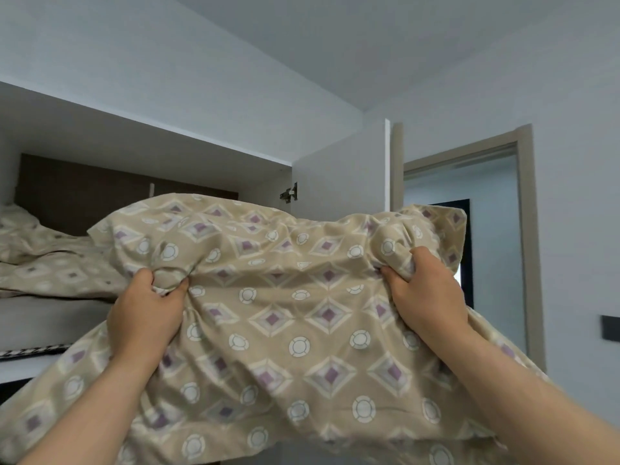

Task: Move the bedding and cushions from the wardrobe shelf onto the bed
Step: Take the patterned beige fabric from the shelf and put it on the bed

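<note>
Got my left hand and right hand both clamped on the beige patterned bedding, held up right in front of the wardrobe shelf, where more still lies.

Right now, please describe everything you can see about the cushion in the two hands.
The cushion is soft and wrinkled, in beige cloth printed with purple diamonds and white rings. It is held up in front of the open wardrobe, wide side facing the camera. The left hand and right hand each pinch a bunch of its cloth. Its lower part hangs loose. Matching bedding lies behind on the shelf.
</note>
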`<state>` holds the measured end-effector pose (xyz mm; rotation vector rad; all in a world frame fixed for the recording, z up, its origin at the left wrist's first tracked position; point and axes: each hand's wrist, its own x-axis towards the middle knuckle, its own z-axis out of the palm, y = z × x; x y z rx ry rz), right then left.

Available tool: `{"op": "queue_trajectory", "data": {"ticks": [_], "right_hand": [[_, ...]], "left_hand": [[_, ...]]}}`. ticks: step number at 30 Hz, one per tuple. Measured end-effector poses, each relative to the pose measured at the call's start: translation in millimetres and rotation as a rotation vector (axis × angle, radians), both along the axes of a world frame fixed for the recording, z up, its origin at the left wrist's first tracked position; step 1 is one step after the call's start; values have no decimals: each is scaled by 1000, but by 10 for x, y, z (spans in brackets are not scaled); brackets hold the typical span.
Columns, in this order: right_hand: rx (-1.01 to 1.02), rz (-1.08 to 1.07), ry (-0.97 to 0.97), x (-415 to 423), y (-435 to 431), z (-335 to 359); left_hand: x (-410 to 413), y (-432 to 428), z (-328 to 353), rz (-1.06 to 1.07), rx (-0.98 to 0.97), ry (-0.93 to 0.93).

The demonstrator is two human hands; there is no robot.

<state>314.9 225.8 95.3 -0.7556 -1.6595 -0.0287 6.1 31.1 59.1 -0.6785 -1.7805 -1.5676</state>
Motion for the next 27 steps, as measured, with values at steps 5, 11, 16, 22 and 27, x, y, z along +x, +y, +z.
{"op": "queue_trajectory", "data": {"ticks": [5,11,16,22,27], "right_hand": [[3,-171,25,1283,-126,-136],[-3,-448,55,2883,-374,-225],[-24,-698,79,3996,-642,-366],[-83,-1025,104,5067,-1001,-667],[-171,-1254,135,5666,-1359,-990]], "left_hand": [[1010,395,-77,-161,5,31],[2351,1112,-72,-420,4,69],[3449,1741,-154,-696,1,95],[4844,2495,-410,-1034,-85,109],[5901,2847,-700,-1258,-173,131]]}}
